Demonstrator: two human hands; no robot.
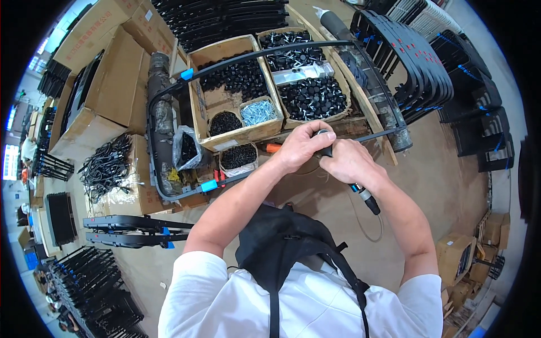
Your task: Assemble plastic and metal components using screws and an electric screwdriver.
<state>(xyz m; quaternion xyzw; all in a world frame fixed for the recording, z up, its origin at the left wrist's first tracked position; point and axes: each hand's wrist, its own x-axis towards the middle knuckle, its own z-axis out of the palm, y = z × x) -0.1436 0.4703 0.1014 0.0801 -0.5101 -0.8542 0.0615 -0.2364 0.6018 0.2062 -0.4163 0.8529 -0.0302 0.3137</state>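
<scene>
Hands (297,147) at frame edge (383,133), floor (431,183) alongside

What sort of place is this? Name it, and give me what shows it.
Most likely a factory assembly workshop: silver screws and black-headed bolts fill cardboard boxes in bulk, matching curved black frames stand in a close row at upper right, and a heap of black cables lies at left.

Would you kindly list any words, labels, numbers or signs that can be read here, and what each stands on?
Cardboard carton, upper left: a row of red characters, not copied out here.
Carton beneath the black cables: reddish printing, too small to read.
Front of the divided parts box: white label, too small to read.
Carton at right: pale label, too blurred to read.
</scene>
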